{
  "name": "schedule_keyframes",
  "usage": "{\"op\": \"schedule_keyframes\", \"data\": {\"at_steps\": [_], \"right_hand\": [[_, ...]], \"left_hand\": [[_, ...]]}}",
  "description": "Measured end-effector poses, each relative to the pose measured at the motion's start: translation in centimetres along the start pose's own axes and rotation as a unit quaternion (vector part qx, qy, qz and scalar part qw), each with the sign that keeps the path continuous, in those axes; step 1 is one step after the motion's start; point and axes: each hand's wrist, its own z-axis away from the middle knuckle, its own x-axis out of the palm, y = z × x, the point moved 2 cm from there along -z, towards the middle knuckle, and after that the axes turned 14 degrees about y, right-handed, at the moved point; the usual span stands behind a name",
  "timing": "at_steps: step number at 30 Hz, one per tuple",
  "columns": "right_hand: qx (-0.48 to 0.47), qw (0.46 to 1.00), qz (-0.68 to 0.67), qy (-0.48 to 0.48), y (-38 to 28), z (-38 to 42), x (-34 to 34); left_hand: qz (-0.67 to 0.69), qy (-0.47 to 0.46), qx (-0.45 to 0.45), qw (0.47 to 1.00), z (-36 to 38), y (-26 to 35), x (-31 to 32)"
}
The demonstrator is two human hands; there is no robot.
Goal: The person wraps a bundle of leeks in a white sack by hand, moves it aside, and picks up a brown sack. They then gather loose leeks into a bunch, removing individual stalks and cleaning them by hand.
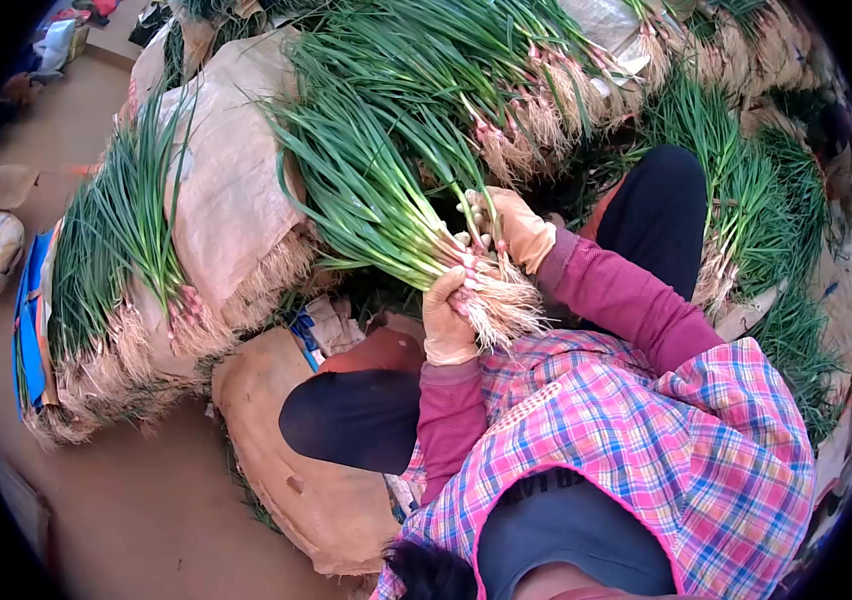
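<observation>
My left hand (pixel 449 318), in a pale glove, is closed round the root end of a bunch of spring onions (pixel 386 205). The bunch has long green leaves, pinkish bulbs and a tangle of pale roots (pixel 501 300). Just above it on the right, my right hand (pixel 514 228), gloved too, pinches a few spring onion stalks (pixel 466 165) near their bulbs. Those stalks lie against the bunch's right side, so their exact lower ends are partly hidden by the gloved fingers. Both hands are over my lap, between my bent knees.
Heaped spring onions (pixel 426 60) lie beyond my hands, with more on the left pile (pixel 111 250) and at right (pixel 706 140). Tan sacking (pixel 236 150) covers part of the left pile. A brown sheet (pixel 296 470) lies by my left knee on the brown floor (pixel 166 510).
</observation>
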Motion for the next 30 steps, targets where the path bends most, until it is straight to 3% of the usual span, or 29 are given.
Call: {"op": "schedule_keyframes", "data": {"at_steps": [1, 2, 3, 4, 5, 6, 7, 8, 9, 10, 11, 13, 14, 17, 18, 19, 22, 23, 25, 27, 29, 30], "right_hand": [[0.07, 0.997, -0.039, 0.006, 1.0, -1.6, -0.7], [0.054, 0.997, -0.056, -0.017, 0.9, -1.5, -1.0], [0.038, 0.996, -0.073, -0.04, 0.9, -1.4, -1.3], [0.028, 0.979, -0.19, -0.061, 3.5, -5.5, -2.5], [0.115, 0.968, -0.219, -0.047, 3.1, -7.5, -3.7], [0.167, 0.934, -0.311, -0.053, 2.8, -9.7, -4.5], [0.217, 0.889, -0.399, -0.061, 2.4, -11.4, -5.0], [0.204, 0.895, -0.391, -0.067, 2.1, -11.9, -5.9], [0.055, 0.959, -0.272, -0.051, 0.3, -6.3, -4.3], [0.025, 0.997, -0.072, -0.02, 1.1, -4.9, -5.6], [-0.012, 0.991, 0.133, 0.012, 1.1, -3.7, -7.6], [0.182, 0.975, -0.006, 0.125, 5.2, -4.0, -10.9], [0.184, 0.975, -0.06, 0.108, 4.6, -2.3, -9.9], [0.086, 0.993, -0.05, 0.065, 1.1, 0.2, -5.9], [-0.071, 0.995, 0.002, 0.075, 0.3, 0.7, -4.7], [-0.164, 0.985, 0.018, 0.051, -0.4, 1.3, -3.7], [-0.103, 0.981, 0.163, 0.013, -2.4, 5.9, 0.0], [-0.241, 0.961, 0.132, -0.023, -1.4, 5.5, 1.3], [-0.173, 0.973, 0.121, -0.099, -0.8, 5.3, 2.0], [-0.095, 0.978, 0.15, -0.111, -1.7, 5.2, 2.6], [-0.138, 0.968, 0.148, -0.151, -2.7, 5.1, 3.5], [-0.08, 0.963, 0.081, -0.244, -2.3, 4.5, 3.3]], "left_hand": [[0.014, 0.01, -0.002, 1.0, -0.2, -0.3, 0.4], [0.019, 0.012, -0.007, 1.0, 0.4, -0.5, 2.0], [-0.027, 0.048, 0.05, 0.997, 0.1, -1.0, 2.5], [-0.035, 0.04, 0.064, 0.997, 0.3, -0.8, 2.1], [-0.041, 0.032, 0.079, 0.996, 0.4, -0.6, 1.6], [-0.02, -0.004, 0.052, 0.998, 1.1, -0.5, 2.7], [-0.029, -0.039, 0.079, 0.996, 1.5, -0.5, 3.8], [-0.005, -0.039, 0.078, 0.996, 1.5, -0.3, 3.9], [0.021, -0.038, 0.077, 0.996, 1.6, -0.2, 4.0], [0.026, -0.033, 0.073, 0.996, 1.9, 0.0, 4.4], [0.03, -0.04, 0.077, 0.996, 1.8, 0.1, 4.5], [0.005, -0.038, 0.089, 0.995, 1.4, 0.2, 4.3], [0.003, -0.033, 0.071, 0.997, 1.5, 0.2, 4.5], [-0.016, -0.024, 0.032, 0.999, 1.7, -0.2, 4.2], [0.016, -0.002, 0.015, 1.0, 2.0, -0.3, 4.6], [0.013, -0.003, -0.002, 1.0, 1.2, -0.2, 2.8], [-0.001, 0.007, -0.02, 1.0, 1.8, 0.6, 2.6], [0.0, 0.006, -0.018, 1.0, 2.0, 0.9, 2.3], [-0.011, 0.007, -0.001, 1.0, 2.1, 1.2, 2.2], [-0.016, -0.008, 0.029, 0.999, 2.2, 1.7, 2.2], [-0.036, -0.018, 0.017, 0.999, 2.2, 2.8, 1.8], [-0.037, 0.004, 0.024, 0.999, 2.2, 3.1, 1.4]]}}
